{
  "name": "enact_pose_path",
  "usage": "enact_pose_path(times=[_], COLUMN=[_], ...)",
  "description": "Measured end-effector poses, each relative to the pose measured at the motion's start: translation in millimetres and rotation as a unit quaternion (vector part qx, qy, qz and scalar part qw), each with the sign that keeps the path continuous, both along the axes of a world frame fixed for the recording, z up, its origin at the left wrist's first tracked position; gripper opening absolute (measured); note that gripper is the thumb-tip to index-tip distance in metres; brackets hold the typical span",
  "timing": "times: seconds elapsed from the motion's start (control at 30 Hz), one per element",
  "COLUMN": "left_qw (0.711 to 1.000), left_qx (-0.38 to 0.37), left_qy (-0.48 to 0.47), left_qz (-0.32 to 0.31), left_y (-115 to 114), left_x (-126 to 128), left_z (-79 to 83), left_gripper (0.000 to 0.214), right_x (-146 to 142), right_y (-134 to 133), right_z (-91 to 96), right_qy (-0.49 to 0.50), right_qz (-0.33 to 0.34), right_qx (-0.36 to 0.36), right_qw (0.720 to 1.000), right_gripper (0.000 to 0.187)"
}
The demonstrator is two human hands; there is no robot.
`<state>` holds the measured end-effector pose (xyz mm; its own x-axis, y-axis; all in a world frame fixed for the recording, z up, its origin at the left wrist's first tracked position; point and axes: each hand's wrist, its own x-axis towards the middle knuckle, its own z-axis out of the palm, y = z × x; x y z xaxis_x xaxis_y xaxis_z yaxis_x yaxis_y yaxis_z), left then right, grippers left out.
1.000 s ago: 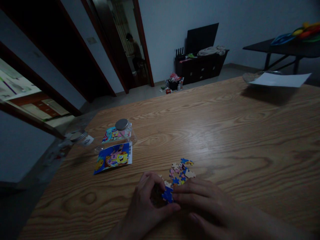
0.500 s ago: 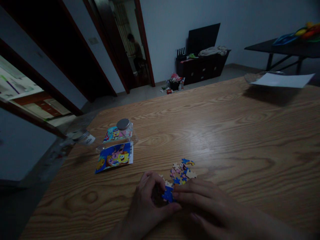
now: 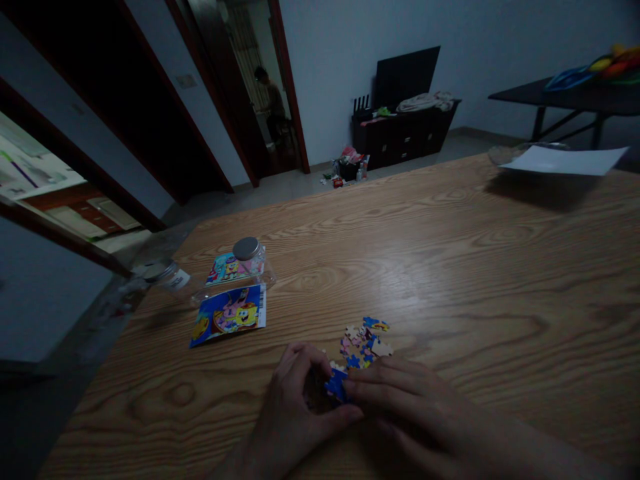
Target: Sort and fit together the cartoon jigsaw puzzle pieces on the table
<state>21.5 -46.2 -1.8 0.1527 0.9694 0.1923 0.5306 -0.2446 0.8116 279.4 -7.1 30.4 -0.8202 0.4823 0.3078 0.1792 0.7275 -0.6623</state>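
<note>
A small joined section of blue jigsaw puzzle (image 3: 337, 385) lies between my hands near the table's front edge. My left hand (image 3: 295, 400) curls around its left side, index fingertip at the upper left corner and thumb along the near side. The fingers of my right hand (image 3: 410, 393) are pressed together on its right edge and partly cover it. Just beyond are loose puzzle pieces (image 3: 353, 361), blue, pink and plain-backed. Part of the section is hidden under my fingers.
Left of my hands lies a cartoon picture card (image 3: 230, 313), with a second card (image 3: 225, 268) behind it. Two clear jars with metal lids, one jar (image 3: 247, 250) and another jar (image 3: 167, 273), stand there. A white sheet (image 3: 565, 161) rests on a glass dish at far right.
My right fingertips have shifted slightly on the blue puzzle section, which appears turned a little. The left hand and the loose pieces stay almost where they were.
</note>
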Motion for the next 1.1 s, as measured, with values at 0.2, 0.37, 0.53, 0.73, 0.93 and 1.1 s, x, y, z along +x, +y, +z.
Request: enact_pose_path(times=[0.2, 0.37, 0.53, 0.73, 0.93, 1.1], left_qw=[0.999, 0.999, 0.999, 0.999, 0.997, 0.994], left_qx=[-0.036, -0.049, -0.034, -0.025, -0.047, -0.082], left_qy=[0.002, 0.003, 0.013, 0.006, -0.022, -0.048], left_qz=[0.006, 0.01, 0.021, 0.037, 0.05, 0.062], left_y=[-1.2, 0.3, 1.5, 5.1, 6.2, 9.9], left_x=[0.4, 2.6, 3.4, 3.7, 3.6, 1.1], left_z=[-1.7, 0.3, 1.3, 5.2, 5.0, 3.2], left_gripper=[0.037, 0.019, 0.022, 0.009, 0.007, 0.019], right_x=[2.7, 3.1, 9.1, 14.1, 10.6, 6.2], right_y=[-2.2, -3.4, -5.3, -6.1, -3.0, -1.0], right_z=[-7.6, -9.1, -22.8, -41.4, -30.5, -20.4], right_qy=[0.016, 0.025, 0.003, -0.012, -0.022, -0.016], right_qz=[-0.038, -0.063, -0.077, -0.085, -0.058, -0.047], right_qx=[0.013, 0.041, 0.055, 0.077, 0.051, 0.032], right_qw=[0.999, 0.997, 0.996, 0.993, 0.997, 0.998], right_gripper=[0.067, 0.068, 0.077, 0.081, 0.076, 0.074])
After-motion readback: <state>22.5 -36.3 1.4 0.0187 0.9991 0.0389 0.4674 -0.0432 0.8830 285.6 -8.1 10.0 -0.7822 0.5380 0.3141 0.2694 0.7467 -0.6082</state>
